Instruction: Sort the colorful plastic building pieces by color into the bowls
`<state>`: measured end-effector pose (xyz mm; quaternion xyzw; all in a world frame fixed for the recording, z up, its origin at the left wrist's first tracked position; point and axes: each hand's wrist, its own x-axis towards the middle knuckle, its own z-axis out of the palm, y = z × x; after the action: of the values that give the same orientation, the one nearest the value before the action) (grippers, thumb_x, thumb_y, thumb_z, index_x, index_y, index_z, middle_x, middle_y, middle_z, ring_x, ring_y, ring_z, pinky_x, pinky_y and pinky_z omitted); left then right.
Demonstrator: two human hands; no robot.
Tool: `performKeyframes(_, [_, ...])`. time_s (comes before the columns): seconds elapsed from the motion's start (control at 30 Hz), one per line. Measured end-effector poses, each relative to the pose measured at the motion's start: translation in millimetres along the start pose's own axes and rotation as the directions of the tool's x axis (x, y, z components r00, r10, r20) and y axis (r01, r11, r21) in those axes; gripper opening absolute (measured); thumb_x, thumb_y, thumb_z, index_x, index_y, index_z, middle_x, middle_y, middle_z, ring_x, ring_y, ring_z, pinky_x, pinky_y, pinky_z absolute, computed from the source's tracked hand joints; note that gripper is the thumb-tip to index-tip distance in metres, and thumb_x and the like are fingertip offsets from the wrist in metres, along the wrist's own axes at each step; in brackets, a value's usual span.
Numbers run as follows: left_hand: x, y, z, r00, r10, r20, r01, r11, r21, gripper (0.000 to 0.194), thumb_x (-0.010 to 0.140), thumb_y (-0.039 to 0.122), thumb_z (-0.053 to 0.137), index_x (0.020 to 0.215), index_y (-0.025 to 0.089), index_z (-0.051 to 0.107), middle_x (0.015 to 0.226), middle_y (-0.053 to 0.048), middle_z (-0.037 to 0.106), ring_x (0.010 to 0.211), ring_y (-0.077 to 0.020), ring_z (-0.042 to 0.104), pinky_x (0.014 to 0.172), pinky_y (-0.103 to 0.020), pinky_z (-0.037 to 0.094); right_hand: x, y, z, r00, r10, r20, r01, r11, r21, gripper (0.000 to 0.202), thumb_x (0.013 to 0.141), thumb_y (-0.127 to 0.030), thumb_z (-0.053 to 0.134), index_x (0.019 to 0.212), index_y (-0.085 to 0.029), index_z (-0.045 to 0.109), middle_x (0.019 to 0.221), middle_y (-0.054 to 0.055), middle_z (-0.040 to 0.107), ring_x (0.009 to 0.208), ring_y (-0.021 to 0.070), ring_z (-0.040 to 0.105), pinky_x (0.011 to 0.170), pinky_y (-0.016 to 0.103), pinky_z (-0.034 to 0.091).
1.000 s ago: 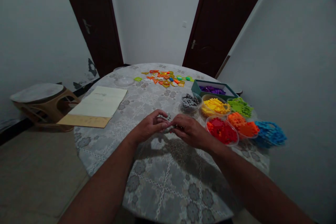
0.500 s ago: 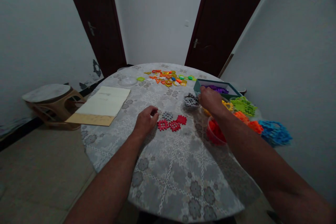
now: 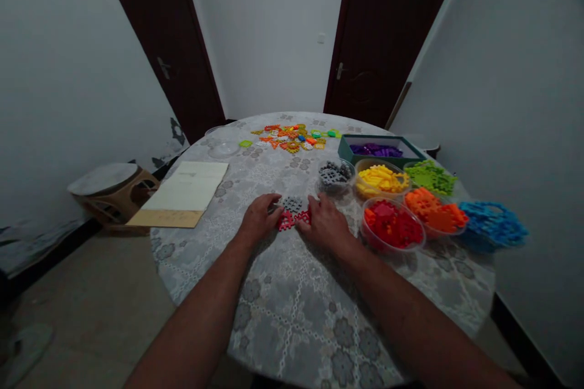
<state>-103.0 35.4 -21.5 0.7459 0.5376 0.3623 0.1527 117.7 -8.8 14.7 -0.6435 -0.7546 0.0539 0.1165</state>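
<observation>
Red lattice pieces (image 3: 286, 220) lie flat on the patterned tablecloth, with a grey lattice piece (image 3: 292, 203) just behind them. My left hand (image 3: 261, 216) is at their left side, thumb and fingers curved around the left edge of the pieces. At the right side, my right hand (image 3: 325, 221) rests with its thumb by the red pieces and its fingertips by the grey one, covering part of the red. Both hands touch the pieces at the edges. To the right stand a tub of grey pieces (image 3: 335, 176) and a tub of red pieces (image 3: 393, 226).
Yellow (image 3: 382, 181), green (image 3: 430, 177), orange (image 3: 435, 211) and blue pieces (image 3: 494, 225) stand in groups on the right. A green box (image 3: 381, 160) holds purple pieces. Mixed pieces (image 3: 292, 137) lie at the back; an open booklet (image 3: 186, 187) is on the left.
My right hand has come back from beside the grey tub to the right side of the red and grey pieces. My left hand has moved slightly closer to them. The view has shifted a little.
</observation>
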Motion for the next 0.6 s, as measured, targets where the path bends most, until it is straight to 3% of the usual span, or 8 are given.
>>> performKeyframes(0.17, [9, 14, 2.8, 0.994, -0.074, 0.083, 0.065, 0.992, 0.11, 0.045, 0.089, 0.031, 0.075, 0.132, 0.019, 0.071, 0.129, -0.014, 0.075, 0.117, -0.0289, 0.07, 0.107, -0.042, 0.052, 5, 10, -4, 0.999, -0.022, 0.046, 0.019, 0.998, 0.062, 0.058, 0.093, -0.059, 0.067, 0.132, -0.016, 0.068, 0.134, 0.021, 0.062, 0.129, 0.0362, 0.055, 0.105, 0.044, 0.046])
performKeyframes(0.27, [19, 31, 6.3, 0.979, -0.121, 0.167, 0.067, 0.952, 0.299, 0.059, 0.086, 0.043, 0.08, 0.138, 0.019, 0.068, 0.129, -0.016, 0.073, 0.122, -0.0333, 0.066, 0.106, -0.043, 0.05, 3, 13, -5, 0.999, -0.043, 0.013, 0.042, 0.997, 0.067, 0.056, 0.093, -0.058, 0.067, 0.129, -0.016, 0.07, 0.13, 0.02, 0.061, 0.123, 0.0357, 0.056, 0.102, 0.044, 0.047])
performKeyframes(0.37, [33, 46, 11.3, 0.952, -0.214, 0.219, 0.084, 0.871, 0.485, 0.061, 0.083, 0.056, 0.079, 0.13, 0.019, 0.071, 0.13, -0.02, 0.07, 0.122, -0.0388, 0.065, 0.097, -0.043, 0.051, -2, 14, -2, 0.997, -0.067, -0.035, 0.069, 0.997, 0.044, 0.051, 0.093, -0.056, 0.065, 0.123, -0.016, 0.072, 0.128, 0.02, 0.062, 0.122, 0.0373, 0.054, 0.101, 0.046, 0.046])
performKeyframes(0.5, [50, 54, 17.8, 0.91, -0.311, 0.275, 0.108, 0.816, 0.568, 0.047, 0.085, 0.05, 0.075, 0.119, 0.017, 0.073, 0.124, -0.021, 0.07, 0.112, -0.0364, 0.07, 0.087, -0.038, 0.051, -7, 16, 1, 0.994, -0.075, -0.081, 0.079, 0.996, 0.047, 0.049, 0.093, -0.054, 0.065, 0.124, -0.017, 0.07, 0.133, 0.02, 0.061, 0.126, 0.0385, 0.051, 0.103, 0.049, 0.044])
performKeyframes(0.6, [56, 52, 20.7, 0.912, -0.293, 0.287, 0.087, 0.822, 0.562, 0.046, 0.086, 0.044, 0.075, 0.121, 0.015, 0.07, 0.121, -0.02, 0.071, 0.11, -0.0335, 0.07, 0.088, -0.037, 0.052, -7, 18, 2, 0.994, -0.087, -0.06, 0.092, 0.993, 0.073, 0.047, 0.093, -0.052, 0.064, 0.124, -0.017, 0.07, 0.129, 0.019, 0.063, 0.123, 0.0377, 0.052, 0.101, 0.049, 0.044])
